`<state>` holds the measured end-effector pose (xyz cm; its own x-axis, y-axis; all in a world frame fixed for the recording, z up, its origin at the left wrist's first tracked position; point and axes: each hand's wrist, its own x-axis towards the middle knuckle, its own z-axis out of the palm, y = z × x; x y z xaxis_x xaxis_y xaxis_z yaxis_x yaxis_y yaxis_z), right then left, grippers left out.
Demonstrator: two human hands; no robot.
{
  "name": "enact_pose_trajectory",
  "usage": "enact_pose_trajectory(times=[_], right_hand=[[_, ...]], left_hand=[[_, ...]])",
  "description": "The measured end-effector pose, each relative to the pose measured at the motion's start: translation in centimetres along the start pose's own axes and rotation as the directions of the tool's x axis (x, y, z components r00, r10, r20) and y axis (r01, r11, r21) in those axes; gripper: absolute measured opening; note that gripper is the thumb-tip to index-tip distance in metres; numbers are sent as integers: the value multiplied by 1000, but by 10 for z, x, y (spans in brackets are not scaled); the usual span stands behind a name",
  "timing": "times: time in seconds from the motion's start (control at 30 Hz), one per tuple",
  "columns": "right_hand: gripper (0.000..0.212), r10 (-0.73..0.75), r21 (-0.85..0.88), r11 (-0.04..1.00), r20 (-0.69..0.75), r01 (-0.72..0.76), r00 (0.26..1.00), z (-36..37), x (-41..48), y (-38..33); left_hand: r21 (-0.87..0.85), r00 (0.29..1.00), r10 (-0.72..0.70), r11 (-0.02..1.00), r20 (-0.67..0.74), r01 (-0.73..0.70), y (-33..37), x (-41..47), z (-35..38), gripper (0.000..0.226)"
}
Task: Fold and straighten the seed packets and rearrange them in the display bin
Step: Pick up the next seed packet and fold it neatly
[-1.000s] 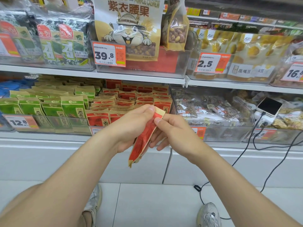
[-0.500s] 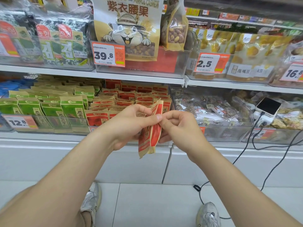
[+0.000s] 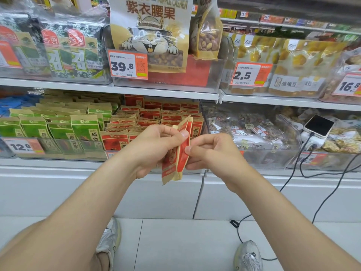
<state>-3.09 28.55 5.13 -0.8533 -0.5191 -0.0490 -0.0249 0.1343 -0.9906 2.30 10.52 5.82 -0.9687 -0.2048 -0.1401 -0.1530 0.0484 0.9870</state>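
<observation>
A red and tan seed packet (image 3: 180, 153) hangs upright between both hands, creased lengthwise so its two halves lean together. My left hand (image 3: 156, 145) pinches its upper left edge with thumb and fingers. My right hand (image 3: 213, 151) pinches its right edge near the middle. Behind the hands, the clear display bin (image 3: 109, 153) on the lower shelf holds several rows of the same red packets (image 3: 154, 114), standing on end.
Green seed packets (image 3: 58, 126) fill the bin to the left, and a bin of clear nut bags (image 3: 250, 128) stands to the right. A phone (image 3: 318, 126) lies on a charger with black cables hanging down. Larger snack bags sit on the upper shelf. My shoes stand on the tiled floor.
The packet has risen from a slanted hang to upright in front of the bin and is now creased lengthwise. Both hands have lifted and come closer together.
</observation>
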Motion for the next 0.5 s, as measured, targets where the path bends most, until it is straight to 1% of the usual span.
enact_pose_trajectory(times=[0.1, 0.17, 0.23, 0.3, 0.37, 0.47, 0.5], right_hand=[[2, 58, -80, 996, 118, -49, 991, -5, -2, -3], [5, 99, -141, 987, 199, -72, 975, -4, -5, -3], [7, 115, -165, 983, 219, -80, 969, -2, -6, -2], [16, 94, -141, 988, 189, -67, 977, 1, -5, -3], [22, 61, -67, 996, 123, -53, 991, 1, -3, -5], [14, 11, 11, 1000, -33, -11, 999, 1, 0, -5], [13, 1, 18, 1000, -62, 0, 998, 1, 1, -4]], left_hand=[[-24, 996, -36, 999, -79, 34, 1, 2, -2, 42], [14, 995, -20, 1000, -95, 21, 2, 1, -3, 39], [75, 996, 0, 997, -84, 7, 2, -1, -4, 31], [68, 997, 1, 998, -77, 5, 3, -3, -3, 27], [37, 997, -3, 999, -76, 6, 4, -4, -1, 23], [5, 999, -2, 1000, -45, 2, 4, -5, 4, 23], [-7, 999, 0, 1000, -37, 0, 4, -5, 5, 25]])
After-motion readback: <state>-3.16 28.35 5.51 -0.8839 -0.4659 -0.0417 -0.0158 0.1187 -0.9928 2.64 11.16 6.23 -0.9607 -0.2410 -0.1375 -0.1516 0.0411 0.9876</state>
